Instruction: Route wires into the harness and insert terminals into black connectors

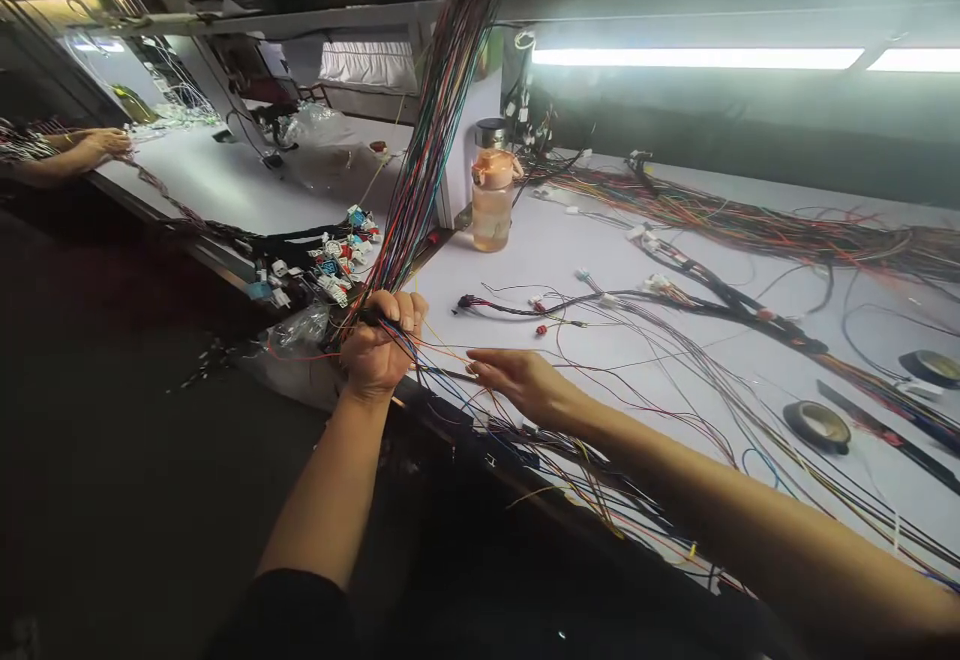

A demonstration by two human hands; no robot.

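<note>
My left hand [384, 345] is wrapped round the lower part of a thick bundle of coloured wires [429, 160], which hangs down from the shelf above. Thin blue, red and orange wires come out of the fist toward the right. My right hand [517, 380] is just right of it, thumb and fingers pinched together by an orange wire [448, 351]. That wire appears to run into the fingertips, which are partly hidden. Below both hands, loose wires with a white connector [481, 422] lie along the table's front edge.
A cluster of connectors [337, 265] hangs left of the bundle. A drink bottle [492, 200] stands behind my hands. Wire harnesses [697, 280], tape rolls [817, 426] and a long dark tool [885, 430] lie on the white table [555, 240]. Another person's hands [97, 148] hold wires at far left.
</note>
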